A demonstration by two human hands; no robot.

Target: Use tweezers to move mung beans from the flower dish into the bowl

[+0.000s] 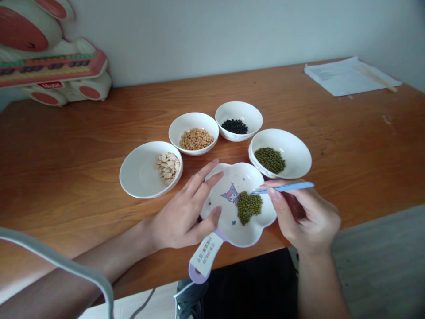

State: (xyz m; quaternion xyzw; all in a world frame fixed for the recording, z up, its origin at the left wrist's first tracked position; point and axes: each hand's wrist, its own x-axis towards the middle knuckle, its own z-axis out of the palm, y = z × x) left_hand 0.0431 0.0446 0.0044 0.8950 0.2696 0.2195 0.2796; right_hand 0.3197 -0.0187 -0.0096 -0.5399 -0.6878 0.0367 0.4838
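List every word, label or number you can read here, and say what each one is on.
White label on the lilac handle of the flower-shaped dish: printed characters, too small to read.
Red badge on the cream-and-red toy: white lettering, too blurred to read.
White paper sheets at the wooden table's far corner: print too faint to read.

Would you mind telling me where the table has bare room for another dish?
Bare wood lies between the toy keyboard and the white bowls, and between the mung-bean bowl and the papers. Around the flower-shaped dish it is crowded.
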